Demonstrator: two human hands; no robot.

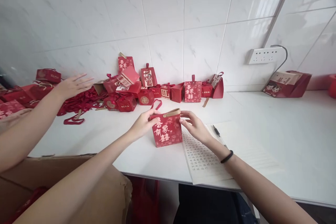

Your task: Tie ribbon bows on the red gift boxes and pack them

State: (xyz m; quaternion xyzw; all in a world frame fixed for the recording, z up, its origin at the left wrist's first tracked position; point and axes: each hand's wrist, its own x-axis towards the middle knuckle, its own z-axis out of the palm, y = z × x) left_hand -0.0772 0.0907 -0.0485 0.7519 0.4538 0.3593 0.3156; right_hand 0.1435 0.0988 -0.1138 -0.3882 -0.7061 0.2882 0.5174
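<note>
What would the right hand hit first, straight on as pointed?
The nearest red box; the right hand appears to touch its right edge, though exact contact is hard to judge.

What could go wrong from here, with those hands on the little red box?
The red box might crease if the left hand and right hand press hard at its upper corners. The written sheets lie under the right forearm and reach the table's front edge, so a brush could push them off. A tilted box atop the heap might slide down if bumped.
</note>
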